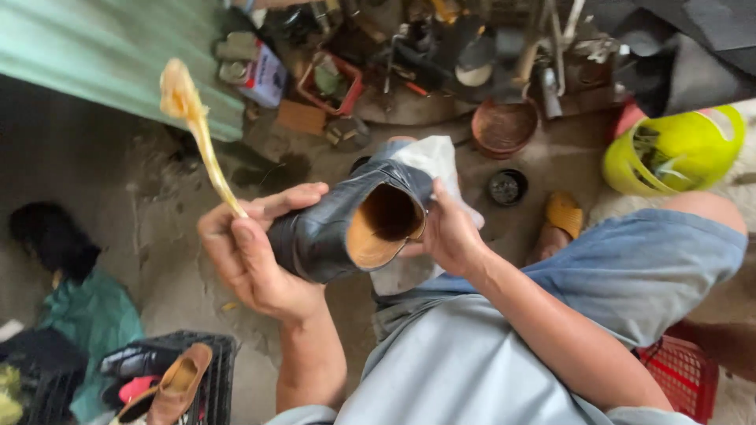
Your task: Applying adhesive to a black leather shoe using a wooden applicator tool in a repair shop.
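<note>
A black leather shoe (331, 228) with a tan inside is held up in the middle of the view, its opening facing me. My right hand (447, 234) grips the shoe at the rim of the opening. My left hand (252, 252) rests against the shoe's heel end and pinches a thin glue-smeared brush (193, 126) that points up and left, its tip loaded with yellowish glue. A white cloth or paper (433, 161) lies behind the shoe.
A black crate (216, 370) with several shoes stands at bottom left, beside green cloth (94, 323). Tools, cans, a brown bowl (504, 126) and a small dark tin (506, 187) clutter the floor ahead. A yellow basket (677, 149) is at right, a red crate (685, 374) below it.
</note>
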